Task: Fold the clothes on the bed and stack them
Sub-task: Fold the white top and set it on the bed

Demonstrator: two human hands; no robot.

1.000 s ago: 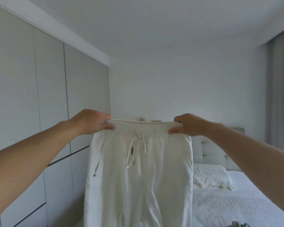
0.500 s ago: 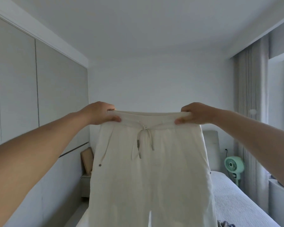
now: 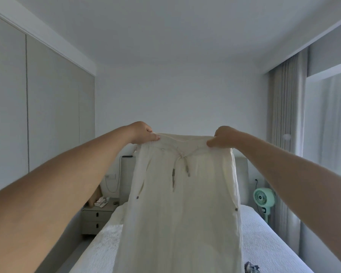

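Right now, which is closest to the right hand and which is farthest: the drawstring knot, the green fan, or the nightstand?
From the right hand, in the head view:
1. The drawstring knot, just below and to its left, on the white trousers that both hands hold up.
2. The green fan, lower right, beside the bed.
3. The nightstand, far across on the left.

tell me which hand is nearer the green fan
The right hand. It grips the pants' waistband up and left of the fan; the left hand grips the far corner, across the pants.
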